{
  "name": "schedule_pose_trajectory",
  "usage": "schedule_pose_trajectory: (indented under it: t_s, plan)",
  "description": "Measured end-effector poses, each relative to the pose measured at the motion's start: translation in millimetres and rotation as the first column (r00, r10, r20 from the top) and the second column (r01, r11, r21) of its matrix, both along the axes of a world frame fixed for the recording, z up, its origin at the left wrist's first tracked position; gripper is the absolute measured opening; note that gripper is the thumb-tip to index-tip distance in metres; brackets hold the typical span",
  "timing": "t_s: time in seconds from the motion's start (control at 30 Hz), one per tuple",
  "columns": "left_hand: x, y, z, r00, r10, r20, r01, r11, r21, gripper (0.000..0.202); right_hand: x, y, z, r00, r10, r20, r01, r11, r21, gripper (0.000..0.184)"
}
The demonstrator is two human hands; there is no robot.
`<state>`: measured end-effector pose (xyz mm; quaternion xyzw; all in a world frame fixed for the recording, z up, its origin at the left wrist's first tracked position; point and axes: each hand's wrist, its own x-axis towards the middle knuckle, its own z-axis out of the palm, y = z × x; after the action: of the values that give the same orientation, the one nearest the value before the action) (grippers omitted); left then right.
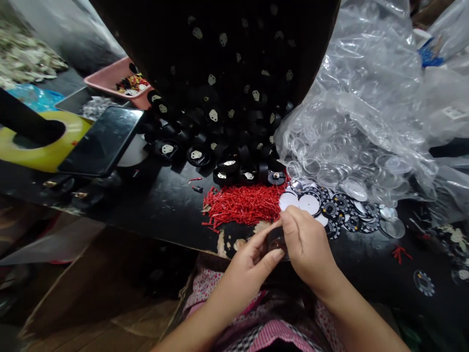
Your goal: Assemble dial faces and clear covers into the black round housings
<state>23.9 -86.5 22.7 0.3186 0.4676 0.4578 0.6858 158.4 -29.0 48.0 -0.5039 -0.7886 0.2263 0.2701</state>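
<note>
Close to the table's front edge, my left hand [252, 261] grips a small dark round case [277, 240] between thumb and fingers. My right hand [308, 242] is closed against the same case from the right, and what its fingertips pinch is hidden. Just beyond my hands lies a heap of thin red pointers [244, 203]. To its right, black dials with white markings [340, 208] overlap, some turned white side up [309, 203]. Behind the red heap stand several black round cases [196, 155] with pale metal plates.
A large dark container [220, 63] spills black cases at the back. Clear round covers [322, 166] pour from a plastic bag [366, 73] on the right. On the left are a phone [102, 139], yellow tape roll [32, 156] and pink tray [110, 76].
</note>
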Motion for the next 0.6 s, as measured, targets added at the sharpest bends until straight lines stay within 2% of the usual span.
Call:
schedule_pose_trajectory:
  t_s: [0.17, 0.3, 0.37, 0.43, 0.5, 0.53, 0.6]
  plan:
    - [2.5, 1.8, 8.6, 0.989, 0.080, -0.122, -0.080, 0.997, 0.005, 0.033, -3.0, -2.6, -10.3, 0.997, -0.001, -0.075, 0.005, 0.999, 0.050, 0.035]
    - [0.9, 1.9, 5.0, 0.985, 0.112, -0.134, -0.115, 0.993, -0.013, 0.030, -11.5, -3.2, -15.9, 0.997, 0.001, -0.077, -0.003, 1.000, -0.020, 0.039]
    - [-13.0, -9.4, -0.7, 0.978, 0.114, -0.174, -0.126, 0.990, -0.059, 0.031, -13.2, -3.3, -14.6, 0.996, 0.064, -0.061, -0.070, 0.993, -0.096, 0.041]
    - [-40.1, -31.0, -8.0, 0.953, 0.093, -0.290, -0.130, 0.985, -0.110, 0.032, -9.7, -2.5, -10.4, 0.986, 0.136, -0.094, -0.152, 0.970, -0.192, 0.039]
    - [-75.0, -56.7, -14.3, 0.881, 0.090, -0.465, -0.164, 0.979, -0.122, 0.037, -2.6, -0.7, -5.7, 0.981, 0.117, -0.153, -0.153, 0.955, -0.254, 0.034]
    - [-91.9, -67.4, -16.0, 0.788, 0.164, -0.593, -0.248, 0.967, -0.061, 0.037, 0.5, 0.4, -3.9, 0.983, 0.077, -0.169, -0.121, 0.956, -0.269, 0.033]
    - [-117.4, -76.4, -16.0, 0.533, 0.330, -0.779, -0.309, 0.933, 0.183, 0.042, 2.5, 2.2, -2.1, 0.983, 0.043, -0.176, -0.093, 0.953, -0.287, 0.031]
